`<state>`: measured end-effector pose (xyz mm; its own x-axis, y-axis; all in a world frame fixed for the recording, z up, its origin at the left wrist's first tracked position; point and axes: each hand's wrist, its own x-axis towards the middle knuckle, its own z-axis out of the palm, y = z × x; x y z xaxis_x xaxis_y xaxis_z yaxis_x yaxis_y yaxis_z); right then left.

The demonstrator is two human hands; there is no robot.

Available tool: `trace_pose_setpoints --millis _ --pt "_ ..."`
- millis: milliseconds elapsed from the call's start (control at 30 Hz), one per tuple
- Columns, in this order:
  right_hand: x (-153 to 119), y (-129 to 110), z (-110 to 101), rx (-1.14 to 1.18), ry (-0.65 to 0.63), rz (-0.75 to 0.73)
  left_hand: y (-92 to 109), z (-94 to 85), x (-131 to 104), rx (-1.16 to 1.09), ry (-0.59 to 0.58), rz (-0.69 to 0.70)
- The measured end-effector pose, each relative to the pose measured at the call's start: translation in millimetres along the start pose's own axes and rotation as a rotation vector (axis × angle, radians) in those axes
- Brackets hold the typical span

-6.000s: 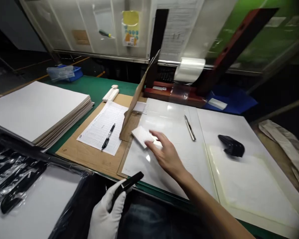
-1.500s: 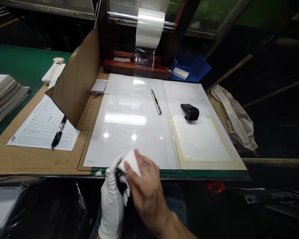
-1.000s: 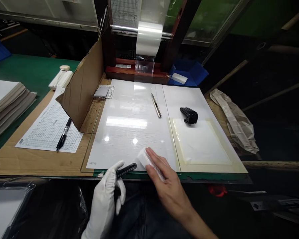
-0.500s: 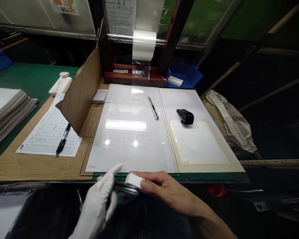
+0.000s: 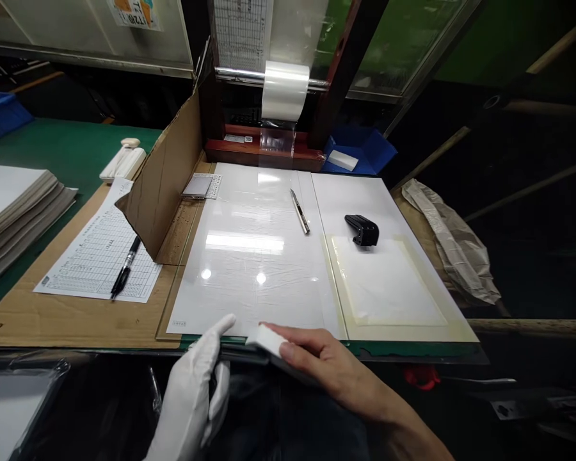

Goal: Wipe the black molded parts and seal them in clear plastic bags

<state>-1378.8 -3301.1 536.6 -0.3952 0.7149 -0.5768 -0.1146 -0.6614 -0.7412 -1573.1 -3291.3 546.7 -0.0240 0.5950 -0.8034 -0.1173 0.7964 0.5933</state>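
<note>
A: Since half a second ago, pad (image 5: 269,338) and both hands barely shifted, sliding slightly right along the strip (image 5: 242,354).

B: Grips?

A: Right hand (image 5: 326,368) pinches the white pad, fingers curled closed on it, pressing it onto the dark strip just below the sheet's (image 5: 254,256) near edge. Left hand (image 5: 192,397), gloved, wraps the strip from below, thumb up; exact closure partly hidden.

B: Progress?

A: Looks mid-wipe, I'd judge. Strip not set down yet. One black part (image 5: 362,229) lies right of the sheet, by the far edge of the yellowish mat (image 5: 388,282). Knife (image 5: 300,211) rests on the sheet, untouched.
</note>
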Motion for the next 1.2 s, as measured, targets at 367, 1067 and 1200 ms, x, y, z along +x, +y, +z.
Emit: trace_pose_setpoints --millis 367,1067,1200 --pt "25 42 25 -0.777 0.46 -0.652 -28 3.5 7 -0.246 -0.037 -0.186" --pt "19 35 6 -1.123 0.349 -0.608 -44 -7.6 8 -0.277 -0.152 -0.383" --pt "18 34 5 -1.093 0.263 -0.614 -51 -9.0 8 -0.286 -0.179 -0.34"
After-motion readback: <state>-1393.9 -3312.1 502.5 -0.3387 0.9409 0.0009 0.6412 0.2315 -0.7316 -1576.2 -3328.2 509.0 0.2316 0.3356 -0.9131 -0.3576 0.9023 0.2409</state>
